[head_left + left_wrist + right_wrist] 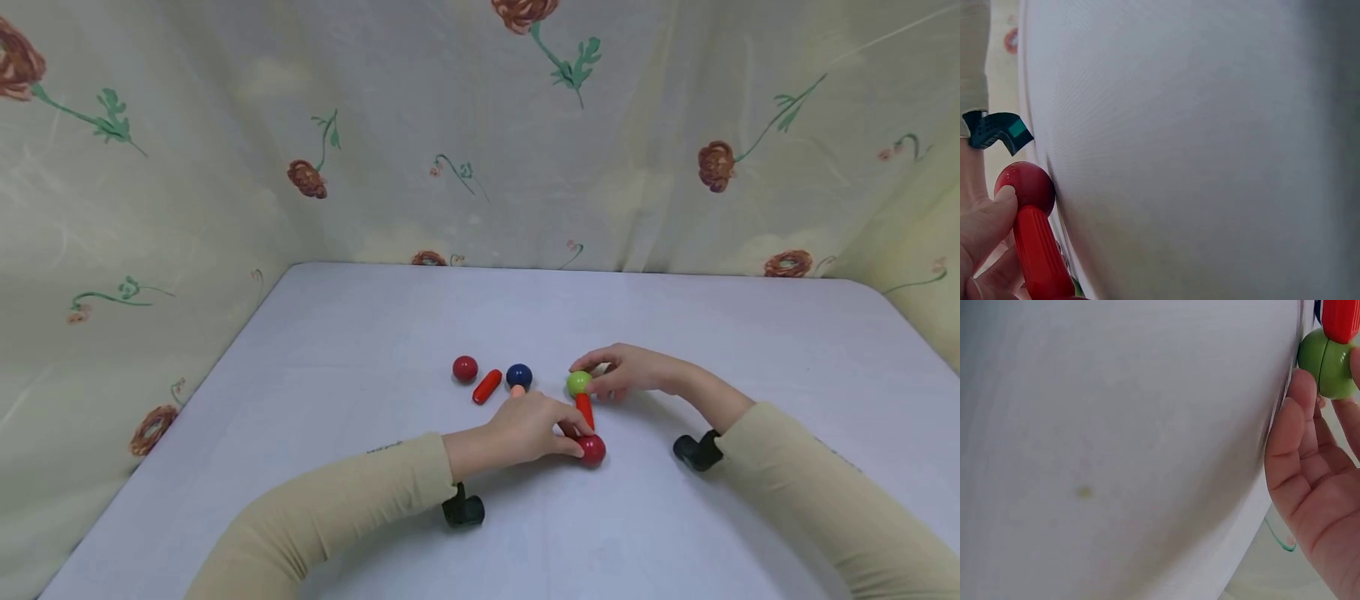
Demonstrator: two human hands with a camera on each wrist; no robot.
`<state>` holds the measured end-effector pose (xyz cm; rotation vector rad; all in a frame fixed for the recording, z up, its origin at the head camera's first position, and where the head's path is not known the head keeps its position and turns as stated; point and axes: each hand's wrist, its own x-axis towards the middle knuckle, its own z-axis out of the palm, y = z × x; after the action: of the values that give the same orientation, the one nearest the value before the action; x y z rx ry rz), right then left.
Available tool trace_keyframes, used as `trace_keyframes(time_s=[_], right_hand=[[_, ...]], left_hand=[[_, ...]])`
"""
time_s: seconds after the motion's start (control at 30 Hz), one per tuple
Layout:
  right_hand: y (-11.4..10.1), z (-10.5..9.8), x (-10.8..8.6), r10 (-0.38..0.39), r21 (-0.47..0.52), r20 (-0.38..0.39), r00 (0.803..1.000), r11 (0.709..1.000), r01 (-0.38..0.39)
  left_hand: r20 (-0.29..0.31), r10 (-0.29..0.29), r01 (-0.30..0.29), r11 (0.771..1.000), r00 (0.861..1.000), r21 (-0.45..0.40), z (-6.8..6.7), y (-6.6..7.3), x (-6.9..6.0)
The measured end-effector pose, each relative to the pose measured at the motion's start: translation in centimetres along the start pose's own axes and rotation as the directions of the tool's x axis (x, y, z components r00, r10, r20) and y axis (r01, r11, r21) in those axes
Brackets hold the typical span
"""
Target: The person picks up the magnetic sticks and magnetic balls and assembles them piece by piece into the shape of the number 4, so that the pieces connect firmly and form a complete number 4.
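Nearest, the left hand (pixel 528 429) pinches a red ball (pixel 593 451) at the close end of a red rod (pixel 584 409), whose long axis runs near to far with its far end leaning slightly left. At that far end the right hand (pixel 637 369), coming from the right, grips a green ball (pixel 578 382) touching the rod, so each hand has one end of the line, though whether the rod is seated in either ball is hard to tell. A blue ball (pixel 519 374) lies apart, left of the green one.
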<state>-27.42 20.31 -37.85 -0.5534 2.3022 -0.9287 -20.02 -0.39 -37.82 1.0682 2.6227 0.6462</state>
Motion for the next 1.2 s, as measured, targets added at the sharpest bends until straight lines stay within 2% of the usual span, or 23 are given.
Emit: trace_keyframes(time_s=[0.3,0.57,0.97,1.2], right_hand=[[0.51,-0.32,-0.21,-0.02,-0.015,-0.023,1.0,1.0,0.019],[0.67,-0.57,-0.63,-0.037,-0.017,-0.032,0.999,0.999,0.036],[0.44,-0.44,-0.56,-0.005,0.0,-0.035,0.999,1.0,0.005],[0.46,-0.38,-0.56,0.012,0.007,-0.03,0.999,1.0,-0.011]], left_hand=[[-0.002,0.014,-0.014,1.0,1.0,0.002,0.11,0.0,0.09],[-0.006,-0.012,0.012,1.0,1.0,-0.006,0.22,-0.06,0.2],[-0.002,-0.025,0.025,1.0,1.0,-0.014,0.14,-0.05,0.15],[0.002,-0.01,0.01,1.0,1.0,0.002,0.09,-0.11,0.05]])
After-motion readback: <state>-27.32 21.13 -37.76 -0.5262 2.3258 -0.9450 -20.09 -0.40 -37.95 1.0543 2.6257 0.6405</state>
